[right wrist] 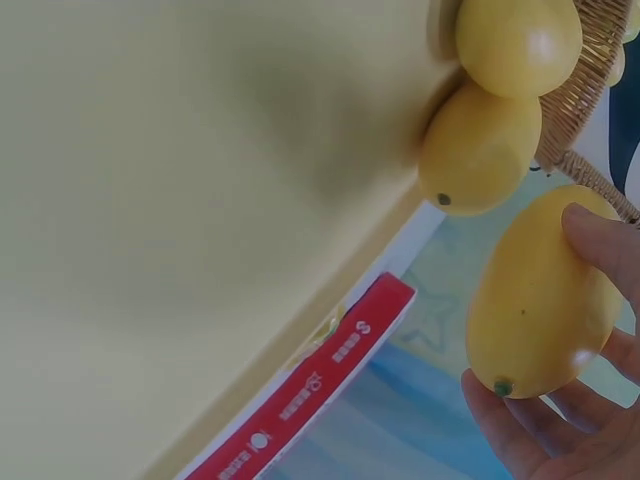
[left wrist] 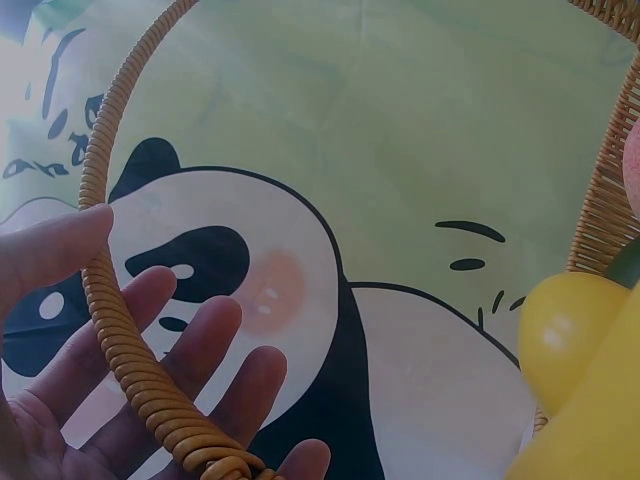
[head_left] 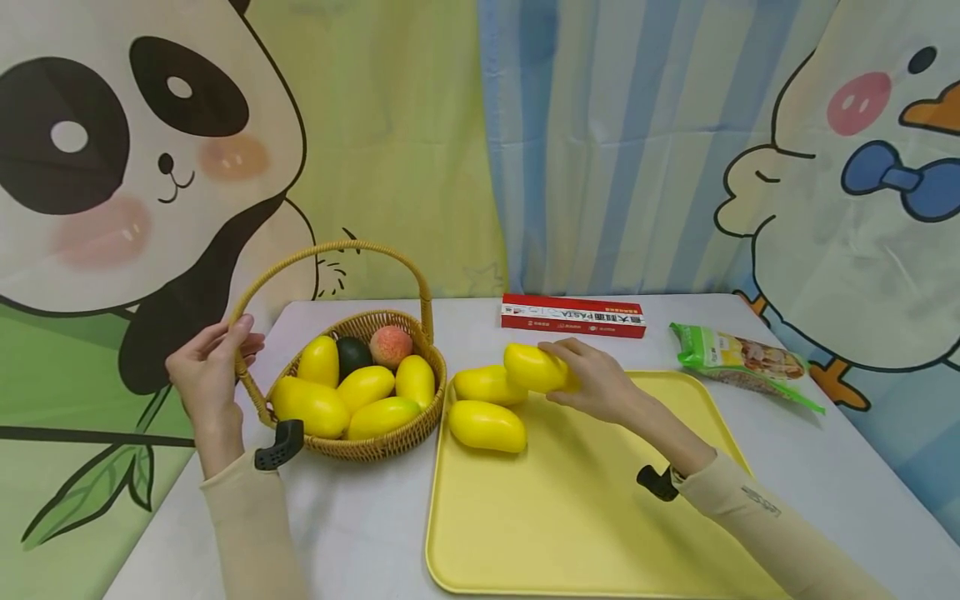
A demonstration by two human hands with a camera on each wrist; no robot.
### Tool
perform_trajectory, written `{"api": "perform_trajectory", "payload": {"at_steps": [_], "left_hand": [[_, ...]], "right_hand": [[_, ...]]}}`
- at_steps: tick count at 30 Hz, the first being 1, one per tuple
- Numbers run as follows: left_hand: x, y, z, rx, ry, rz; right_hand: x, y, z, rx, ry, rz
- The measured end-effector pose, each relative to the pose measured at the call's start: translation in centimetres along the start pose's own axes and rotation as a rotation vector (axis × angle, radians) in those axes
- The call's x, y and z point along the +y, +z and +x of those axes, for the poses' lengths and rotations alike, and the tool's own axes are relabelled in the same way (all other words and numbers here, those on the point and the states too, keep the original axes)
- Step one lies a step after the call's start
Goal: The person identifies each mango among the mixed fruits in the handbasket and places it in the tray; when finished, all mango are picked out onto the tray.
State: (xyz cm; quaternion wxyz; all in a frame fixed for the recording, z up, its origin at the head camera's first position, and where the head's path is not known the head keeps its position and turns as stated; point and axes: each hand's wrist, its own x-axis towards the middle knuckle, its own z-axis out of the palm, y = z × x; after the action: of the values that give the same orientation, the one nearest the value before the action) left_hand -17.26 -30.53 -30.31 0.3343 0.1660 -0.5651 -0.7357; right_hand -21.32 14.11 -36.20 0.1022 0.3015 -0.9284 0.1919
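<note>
My right hand [head_left: 600,382] grips a yellow mango [head_left: 532,367] above the left rim of the yellow tray [head_left: 600,517]; in the right wrist view thumb and fingers wrap around this mango [right wrist: 535,290]. Two more mangoes lie below it at the tray's left side, a far one [head_left: 483,385] and a near one [head_left: 487,426]. To their left stands a wicker basket [head_left: 397,437] with several mangoes, a dark green avocado [head_left: 352,356] and a peach [head_left: 391,346]. My left hand [head_left: 213,367] holds the basket's handle [left wrist: 125,350] between thumb and fingers.
Behind the tray lies a red pasta box [head_left: 573,316]. A green plastic food packet [head_left: 742,362] is at the back right, beside the tray's corner. The white tablecloth [head_left: 360,533] ends at a printed curtain [head_left: 405,150] at the back.
</note>
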Motion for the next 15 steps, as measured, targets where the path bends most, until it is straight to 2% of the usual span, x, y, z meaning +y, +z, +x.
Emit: {"api": "perform_trajectory", "payload": {"at_steps": [8,15], "left_hand": [[0.0,0.1,0.0,-0.001,0.005,0.004],[-0.1,0.0,0.0,-0.003,0.016,-0.007]], "right_hand": [[1.1,0.1,-1.2,-0.012,0.023,0.009],[2.3,0.4,-2.2,0.004,0.003,-0.02]]}}
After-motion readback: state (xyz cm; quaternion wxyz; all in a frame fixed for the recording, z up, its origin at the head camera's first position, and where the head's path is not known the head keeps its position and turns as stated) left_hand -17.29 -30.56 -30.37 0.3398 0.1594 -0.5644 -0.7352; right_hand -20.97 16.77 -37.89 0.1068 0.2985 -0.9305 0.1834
